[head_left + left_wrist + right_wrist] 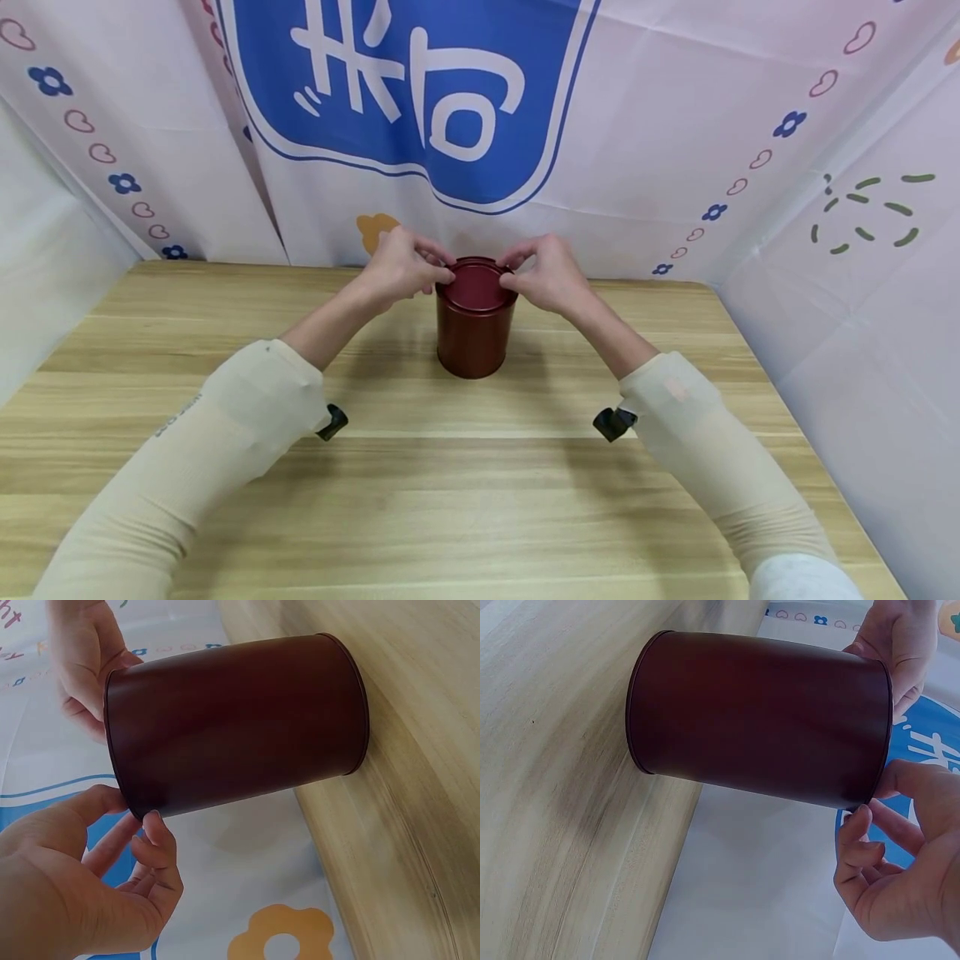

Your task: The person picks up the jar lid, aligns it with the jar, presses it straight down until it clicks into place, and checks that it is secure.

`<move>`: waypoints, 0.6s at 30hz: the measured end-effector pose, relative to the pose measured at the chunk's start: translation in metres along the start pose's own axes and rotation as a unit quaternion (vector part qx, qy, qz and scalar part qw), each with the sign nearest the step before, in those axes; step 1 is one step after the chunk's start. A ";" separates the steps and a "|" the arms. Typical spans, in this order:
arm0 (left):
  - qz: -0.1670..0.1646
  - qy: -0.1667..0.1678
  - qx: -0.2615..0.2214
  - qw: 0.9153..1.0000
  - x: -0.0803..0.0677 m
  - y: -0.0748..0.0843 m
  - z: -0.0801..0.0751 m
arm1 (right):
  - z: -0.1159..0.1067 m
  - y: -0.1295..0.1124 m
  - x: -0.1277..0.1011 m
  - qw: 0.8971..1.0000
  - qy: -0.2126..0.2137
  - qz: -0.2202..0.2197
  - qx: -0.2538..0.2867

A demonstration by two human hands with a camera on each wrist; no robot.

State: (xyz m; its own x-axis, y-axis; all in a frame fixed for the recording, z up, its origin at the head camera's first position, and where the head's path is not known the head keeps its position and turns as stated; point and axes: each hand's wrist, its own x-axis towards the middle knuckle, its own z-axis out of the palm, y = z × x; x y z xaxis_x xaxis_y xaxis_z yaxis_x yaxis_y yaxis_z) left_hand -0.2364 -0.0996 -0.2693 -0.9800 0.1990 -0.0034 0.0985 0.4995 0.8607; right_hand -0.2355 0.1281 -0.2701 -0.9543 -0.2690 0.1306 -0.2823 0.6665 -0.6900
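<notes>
A dark red cylindrical tin can (474,342) stands upright near the table's back edge, its round lid (477,287) lying level across the top. My left hand (403,265) pinches the rim from the left, thumb on top and fingertips at the edge. On the opposite side, my right hand (546,273) pinches the rim in the same way. Both wrist views show the can's smooth side (236,724) and the fingertips at its top rim; the base (637,705) meets the table. Whatever the can contains is hidden by the lid.
The wooden table (480,500) extends from the can toward the person. Close behind it hangs a white printed cloth (637,125) with a blue sign pattern. White sheeting (847,275) borders the right side. A dark wrist-camera piece (615,423) juts from the right sleeve.
</notes>
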 end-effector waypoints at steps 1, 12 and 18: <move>0.001 0.000 -0.001 1.000 0.000 0.000 0.000 | 0.000 0.000 0.000 1.000 -0.001 -0.001 0.001; 0.003 -0.011 -0.017 1.000 -0.002 -0.002 -0.001 | 0.001 0.002 0.000 1.000 0.000 -0.008 0.009; 0.003 -0.016 -0.021 1.000 -0.003 -0.003 -0.001 | 0.002 0.004 0.000 1.000 -0.001 -0.011 0.014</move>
State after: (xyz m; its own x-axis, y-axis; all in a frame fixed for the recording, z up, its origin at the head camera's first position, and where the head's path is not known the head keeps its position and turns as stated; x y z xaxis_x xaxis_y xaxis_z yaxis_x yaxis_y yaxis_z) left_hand -0.2342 -0.1025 -0.2714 -0.9735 0.2283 -0.0134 0.0963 0.4620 0.8816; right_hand -0.2365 0.1297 -0.2742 -0.9478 -0.2845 0.1439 -0.2996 0.6403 -0.7073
